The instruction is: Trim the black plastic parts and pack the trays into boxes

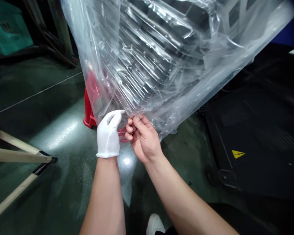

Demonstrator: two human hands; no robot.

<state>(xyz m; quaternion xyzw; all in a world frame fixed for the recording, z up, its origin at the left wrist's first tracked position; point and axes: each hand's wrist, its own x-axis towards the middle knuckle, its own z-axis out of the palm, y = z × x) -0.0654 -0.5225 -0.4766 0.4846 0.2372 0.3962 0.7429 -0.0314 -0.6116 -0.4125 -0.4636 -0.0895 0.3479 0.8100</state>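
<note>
Though clear, wrinkly plastic sheeting point(161, 62)

We look down on a dark green, glossy floor point(63, 182), where overhead light shows as bright white patches point(63, 132). A thin pale line point(36, 94) crosses it at left. Above that we see a teal container point(9, 36); below it, beige poles point(17, 154) meet at black joints. At right stands a black housing point(262, 176) with vent slots point(275, 138) and a yellow triangular lightning-bolt sign point(238, 154).
</note>
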